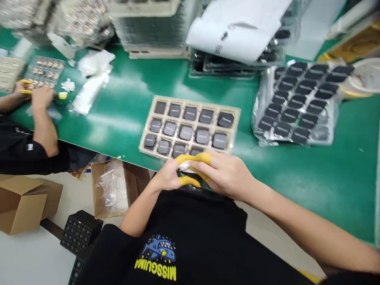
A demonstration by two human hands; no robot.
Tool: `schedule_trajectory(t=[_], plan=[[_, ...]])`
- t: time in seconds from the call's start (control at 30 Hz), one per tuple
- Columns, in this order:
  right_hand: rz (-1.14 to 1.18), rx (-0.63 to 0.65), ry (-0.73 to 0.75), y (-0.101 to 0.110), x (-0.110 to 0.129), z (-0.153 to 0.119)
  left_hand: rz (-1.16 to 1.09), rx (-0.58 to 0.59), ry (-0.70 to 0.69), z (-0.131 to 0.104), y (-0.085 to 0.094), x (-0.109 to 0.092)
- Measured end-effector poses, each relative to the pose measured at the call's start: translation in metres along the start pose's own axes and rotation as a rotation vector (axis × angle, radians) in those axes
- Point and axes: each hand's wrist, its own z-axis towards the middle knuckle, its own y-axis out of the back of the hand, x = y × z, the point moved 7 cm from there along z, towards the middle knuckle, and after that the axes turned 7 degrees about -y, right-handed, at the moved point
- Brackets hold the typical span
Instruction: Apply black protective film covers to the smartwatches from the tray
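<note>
My left hand (168, 174) and my right hand (228, 173) meet at the table's near edge, yellow finger cots on several fingertips. Between them they pinch a small whitish item (185, 166), mostly covered by the fingers; its kind cannot be made out. Just beyond lies a beige compartment tray (190, 102) with dark rounded-square pieces (202, 135) in three rows. My hands overlap its near edge in the view and partly hide the front row. To the right, black printed pieces (297, 101) lie in rows on a plastic-wrapped tray (257, 118).
Stacked trays (151, 33) and a white paper sheet (231, 35) over more trays stand at the back. A tape roll (363, 77) sits far right. At left, a co-worker's hands (41, 97) touch another tray (44, 71). Cardboard boxes (22, 206) stand on the floor.
</note>
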Motion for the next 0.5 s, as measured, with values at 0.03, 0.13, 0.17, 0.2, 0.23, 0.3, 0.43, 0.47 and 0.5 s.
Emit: schedule_trajectory(t=[0.03, 0.13, 0.17, 0.2, 0.23, 0.3, 0.43, 0.47, 0.5], plan=[[-0.021, -0.014, -0.009, 0.000, 0.000, 0.001, -0.008, -0.037, 0.004, -0.001, 0.003, 0.000], [0.054, 0.014, 0.039, -0.007, 0.003, -0.002, -0.023, -0.095, 0.023, -0.006, 0.011, 0.003], [0.107, 0.032, 0.068, -0.010, 0.004, -0.003, -0.004, -0.071, 0.050, -0.008, 0.011, 0.005], [0.149, 0.042, 0.095, -0.012, 0.005, -0.003, 0.012, -0.036, 0.082, -0.009, 0.010, 0.008], [0.170, 0.039, 0.113, -0.014, 0.005, -0.002, 0.021, -0.008, 0.111, -0.011, 0.009, 0.010], [0.147, -0.010, 0.117, -0.014, 0.003, 0.000, -0.001, -0.005, 0.151, -0.013, 0.010, 0.013], [0.136, -0.021, 0.091, -0.019, -0.001, 0.000, -0.101, -0.097, 0.186, -0.016, 0.017, 0.017], [0.166, 0.005, 0.104, -0.023, -0.001, -0.001, -0.122, -0.091, 0.197, -0.017, 0.016, 0.018], [0.193, 0.027, 0.121, -0.026, 0.000, -0.002, -0.140, -0.074, 0.206, -0.017, 0.014, 0.019]])
